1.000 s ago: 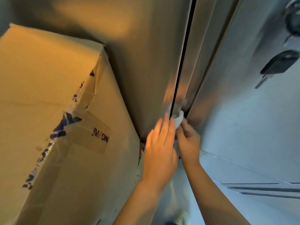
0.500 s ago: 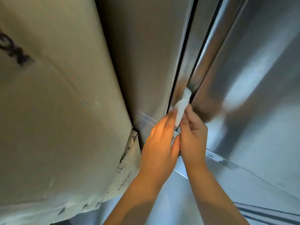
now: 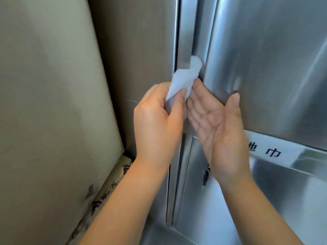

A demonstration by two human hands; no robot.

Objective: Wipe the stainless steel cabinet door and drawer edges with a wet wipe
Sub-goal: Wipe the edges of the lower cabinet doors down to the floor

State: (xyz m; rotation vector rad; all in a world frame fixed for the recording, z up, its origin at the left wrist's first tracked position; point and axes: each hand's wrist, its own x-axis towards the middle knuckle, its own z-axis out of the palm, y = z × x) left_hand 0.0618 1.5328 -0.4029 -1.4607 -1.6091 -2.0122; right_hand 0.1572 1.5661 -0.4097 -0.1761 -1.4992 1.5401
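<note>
A crumpled white wet wipe (image 3: 185, 76), twisted upright, is pinched by thumb and fingers of the left hand (image 3: 157, 117), its tip over the vertical seam beside the stainless steel cabinet door (image 3: 265, 59). The right hand (image 3: 214, 121) is spread flat just beside it, grasping nothing

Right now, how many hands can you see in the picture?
2. The left hand pinches the wet wipe at the edge of the cabinet door; the right hand is open beside it, palm showing.
</note>
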